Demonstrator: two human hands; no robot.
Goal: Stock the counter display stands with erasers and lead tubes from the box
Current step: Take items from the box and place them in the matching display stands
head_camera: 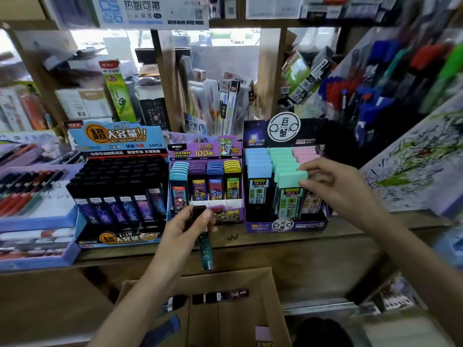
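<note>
My left hand (188, 226) grips a dark lead tube (206, 246) with a black cap, held upright in front of the middle purple display stand (226, 214). My right hand (333, 181) pinches the mint-green cap of a lead tube (292, 177) standing in the right purple display stand (285, 225). That stand holds rows of blue, green and pink capped tubes. A blue display stand (117, 240) on the left is packed with black-capped tubes. The open cardboard box (240, 311) sits below the counter with a few tubes (220, 296) lying inside.
Trays of pens (30, 186) fill the counter's left end. A slanted pen rack (390, 78) and a scribbled test sheet (416, 161) rise on the right. Packaged stationery (220, 101) crowds the shelf behind the stands. The wooden counter edge (275, 240) runs in front.
</note>
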